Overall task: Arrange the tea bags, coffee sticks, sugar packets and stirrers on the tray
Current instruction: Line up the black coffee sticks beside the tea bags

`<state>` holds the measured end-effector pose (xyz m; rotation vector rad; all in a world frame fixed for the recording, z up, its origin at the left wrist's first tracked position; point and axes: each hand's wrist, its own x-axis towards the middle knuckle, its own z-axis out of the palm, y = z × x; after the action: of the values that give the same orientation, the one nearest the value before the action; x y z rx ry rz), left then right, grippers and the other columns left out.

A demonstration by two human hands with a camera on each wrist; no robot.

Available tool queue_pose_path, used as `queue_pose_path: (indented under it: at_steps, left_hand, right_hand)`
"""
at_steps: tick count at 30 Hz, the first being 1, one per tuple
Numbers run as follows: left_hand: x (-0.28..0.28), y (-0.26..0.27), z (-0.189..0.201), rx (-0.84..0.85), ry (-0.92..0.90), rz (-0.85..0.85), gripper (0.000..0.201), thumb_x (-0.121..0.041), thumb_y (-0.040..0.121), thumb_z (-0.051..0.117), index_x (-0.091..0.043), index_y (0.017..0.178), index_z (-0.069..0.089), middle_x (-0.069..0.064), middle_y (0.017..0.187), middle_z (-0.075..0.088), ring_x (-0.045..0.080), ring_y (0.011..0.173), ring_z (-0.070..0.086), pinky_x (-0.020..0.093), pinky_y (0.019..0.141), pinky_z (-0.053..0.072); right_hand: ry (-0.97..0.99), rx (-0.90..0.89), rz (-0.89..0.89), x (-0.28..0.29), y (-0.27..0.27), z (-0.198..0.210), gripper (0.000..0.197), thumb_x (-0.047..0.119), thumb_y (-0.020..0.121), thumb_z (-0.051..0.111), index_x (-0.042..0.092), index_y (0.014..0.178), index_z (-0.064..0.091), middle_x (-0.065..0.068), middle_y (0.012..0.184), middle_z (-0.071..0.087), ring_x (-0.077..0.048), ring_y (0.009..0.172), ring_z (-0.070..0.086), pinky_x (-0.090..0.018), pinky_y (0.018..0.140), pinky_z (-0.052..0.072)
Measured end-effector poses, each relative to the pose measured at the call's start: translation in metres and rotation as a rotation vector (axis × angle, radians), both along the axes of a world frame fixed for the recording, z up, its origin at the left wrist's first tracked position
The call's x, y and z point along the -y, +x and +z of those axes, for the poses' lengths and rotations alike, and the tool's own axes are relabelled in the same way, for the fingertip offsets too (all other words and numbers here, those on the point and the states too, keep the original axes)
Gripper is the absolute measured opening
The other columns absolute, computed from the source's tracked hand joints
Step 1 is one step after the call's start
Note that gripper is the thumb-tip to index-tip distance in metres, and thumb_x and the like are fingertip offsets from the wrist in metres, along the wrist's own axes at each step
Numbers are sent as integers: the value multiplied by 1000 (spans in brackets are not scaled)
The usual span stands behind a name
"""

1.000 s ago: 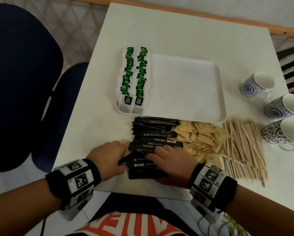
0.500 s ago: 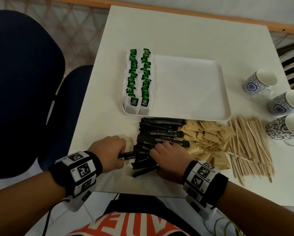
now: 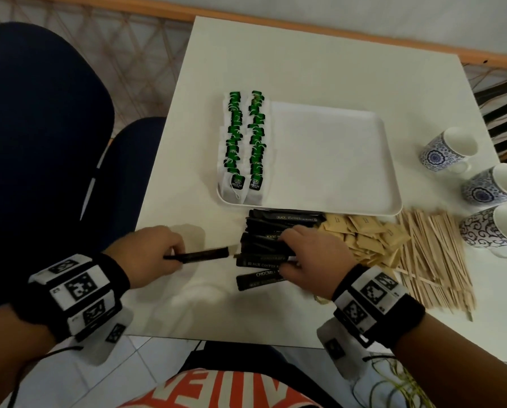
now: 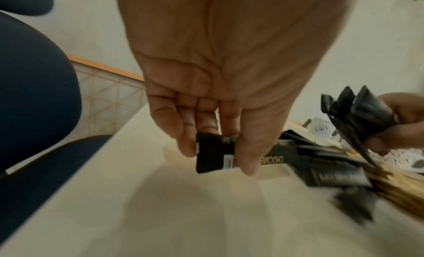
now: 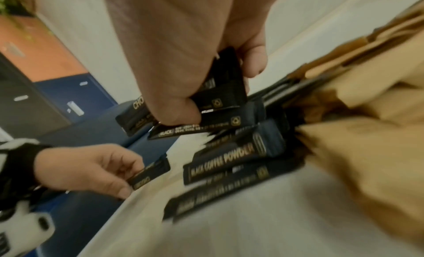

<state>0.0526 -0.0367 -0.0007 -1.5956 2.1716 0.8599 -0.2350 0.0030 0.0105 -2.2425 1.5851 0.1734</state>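
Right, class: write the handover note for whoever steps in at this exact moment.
Left hand: pinching one coffee stick, clear of the pile.
Right hand: gripping a few sticks from the coffee pile.
Done: tea bags in two rows on the tray, left side.
Left: coffee sticks, sugar packets and stirrers, all on the table before the tray.

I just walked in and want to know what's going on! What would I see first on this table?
Two hands over a heap of black coffee sticks at the table's near edge: the left hand pinches one coffee stick beside the heap, and the right hand grips several. Behind them, two neat rows of green tea bags fill the left side of a white tray. Three blue-patterned mugs stand to the right.
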Motion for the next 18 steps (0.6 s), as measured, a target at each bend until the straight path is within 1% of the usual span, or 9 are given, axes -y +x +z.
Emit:
queue_pose_path:
  at_steps: [2, 4, 7, 9, 12, 15, 17, 18]
  left_hand:
    - [6, 3, 10, -45, -46, 41, 9, -37, 83, 67, -39, 80, 59, -13, 85, 53, 4, 75, 53, 27, 72, 48]
    - [11, -3, 18, -121, -99, 55, 10, -38, 81, 69, -40, 78, 60, -13, 84, 52, 3, 76, 53, 29, 73, 48]
    - [15, -30, 25, -216, -126, -3, 10, -39, 80, 69, -40, 79, 59, -13, 84, 51, 3, 78, 51, 28, 74, 46]
    - [15, -54, 24, -250, -135, -54, 7, -37, 82, 67, -37, 81, 60, -14, 84, 51, 3, 78, 50, 27, 72, 44]
    - [16, -86, 16, -270, -150, -133, 7, -36, 83, 64, -34, 85, 58, -14, 92, 53, 8, 86, 52, 28, 72, 43]
    - [19, -107, 5, -256, -147, -174, 14, -35, 86, 62, -29, 98, 61, -12, 95, 50, 10, 89, 50, 26, 71, 37]
    - [21, -115, 1, -254, -146, -193, 19, -34, 87, 61, -26, 104, 60, -9, 100, 51, 13, 94, 52, 26, 72, 38]
    - [21, -117, -1, -254, -140, -195, 20, -33, 87, 61, -25, 105, 60, -8, 103, 52, 14, 96, 52, 27, 73, 39]
  right_hand:
    - [-35, -24, -52, 9, -6, 3, 33, 42, 85, 50, 22, 111, 53, 6, 102, 57, -16, 91, 57, -27, 66, 44]
    - [-49, -87, -79, 19, -11, 1, 33, 41, 86, 48, 20, 110, 53, 3, 102, 58, -19, 91, 57, -30, 69, 47]
    - [-37, -167, -77, 29, -12, -4, 34, 40, 87, 47, 19, 114, 51, 2, 105, 57, -20, 95, 57, -32, 72, 48]
    - [-32, -174, -64, 32, -12, -4, 37, 37, 87, 47, 21, 121, 49, 2, 112, 55, -20, 102, 55, -32, 77, 47]
    - [-27, -153, -96, 32, -20, 1, 45, 38, 87, 51, 27, 130, 44, 5, 122, 51, -18, 112, 50, -29, 83, 43]
    - [-59, -100, -168, 28, -33, 6, 47, 33, 86, 54, 28, 132, 44, 4, 125, 50, -17, 115, 48, -27, 86, 42]
    - [-85, -43, -202, 26, -39, 7, 45, 28, 86, 50, 26, 131, 46, 3, 126, 50, -17, 115, 48, -28, 89, 44]
    - [-104, -3, -205, 25, -40, 7, 43, 28, 86, 46, 25, 129, 48, 3, 125, 51, -17, 114, 49, -29, 88, 44]
